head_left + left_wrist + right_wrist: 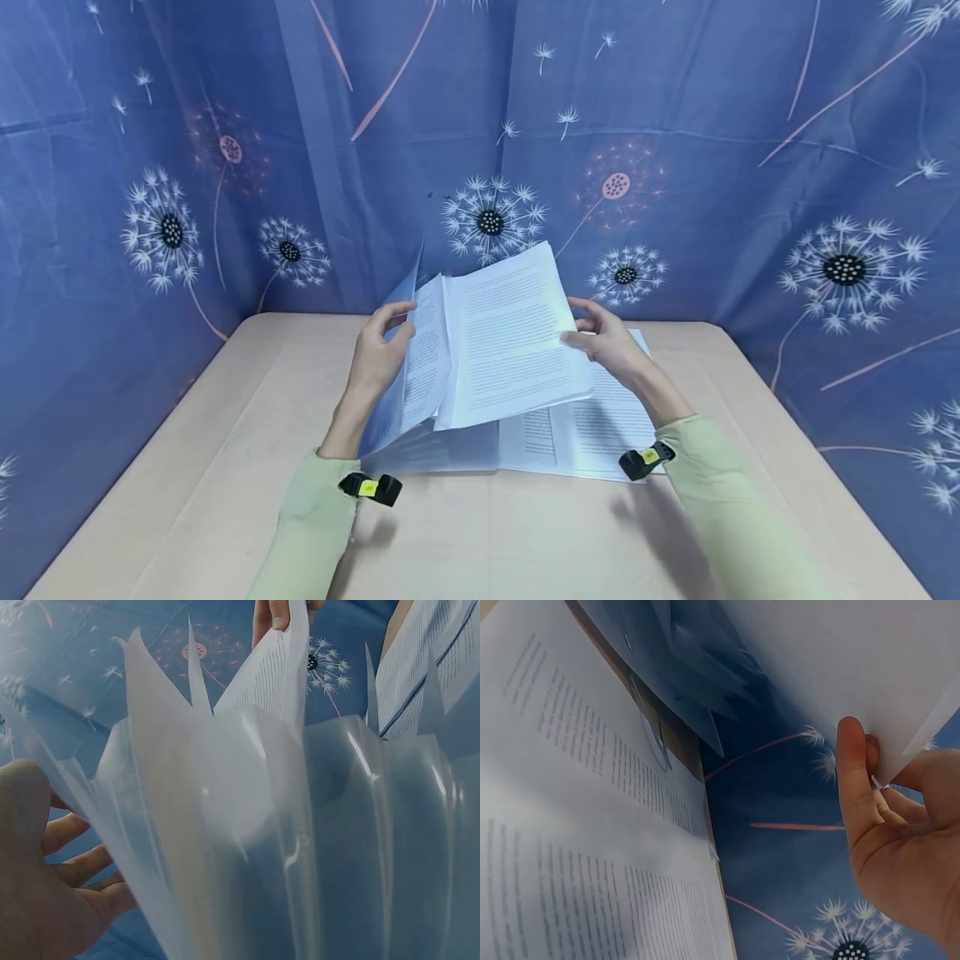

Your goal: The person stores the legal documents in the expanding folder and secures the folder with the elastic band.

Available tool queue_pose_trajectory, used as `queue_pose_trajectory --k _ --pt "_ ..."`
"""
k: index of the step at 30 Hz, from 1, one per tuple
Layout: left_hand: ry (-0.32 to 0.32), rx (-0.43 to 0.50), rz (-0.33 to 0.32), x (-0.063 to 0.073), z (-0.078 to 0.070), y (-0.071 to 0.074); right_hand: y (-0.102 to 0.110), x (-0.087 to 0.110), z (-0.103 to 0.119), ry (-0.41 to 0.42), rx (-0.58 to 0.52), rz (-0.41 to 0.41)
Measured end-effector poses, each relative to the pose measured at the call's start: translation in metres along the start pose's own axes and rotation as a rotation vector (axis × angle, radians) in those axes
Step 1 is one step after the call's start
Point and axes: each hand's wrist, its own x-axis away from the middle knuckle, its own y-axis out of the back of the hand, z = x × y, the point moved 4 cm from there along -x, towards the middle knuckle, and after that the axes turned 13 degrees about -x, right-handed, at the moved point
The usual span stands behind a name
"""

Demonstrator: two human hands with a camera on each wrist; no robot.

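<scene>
A see-through blue plastic folder [450, 454] with several clear sleeves [277, 825] lies spread on the table, its left side raised. My left hand [384, 350] holds the raised edge, its fingers seen beyond the plastic in the left wrist view. Between thumb and fingers, my right hand [603, 337] pinches the right edge of printed sheets [517, 342], lifted and tilted over the folder. Another printed page [429, 350] shows beside them on the left. In the right wrist view, the thumb [851, 772] presses on the lifted paper [870, 667].
More printed pages [611, 425] lie under the lifted sheets at the right. The table [247, 467] has a pale cover, and a blue dandelion-print cloth [390, 167] hangs behind it and along both sides.
</scene>
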Motion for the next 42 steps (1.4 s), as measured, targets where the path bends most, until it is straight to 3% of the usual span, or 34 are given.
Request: queue_pose_trajectory --k 12,19,28,42 --pt "0.003 -0.014 0.006 0.001 -0.001 0.001 -0.013 -0.009 -0.002 -0.024 -0.019 0.01" --pt "0.003 -0.008 0.012 0.001 -0.001 0.0 -0.011 -0.01 -0.004 -0.025 -0.102 -0.001" --pt "0.019 -0.003 0.006 -0.001 0.0 0.001 -0.025 -0.01 -0.006 -0.019 -0.133 0.011" --pt "0.019 -0.015 -0.048 0.0 -0.003 0.001 -0.049 -0.011 -0.005 -0.012 -0.12 0.057"
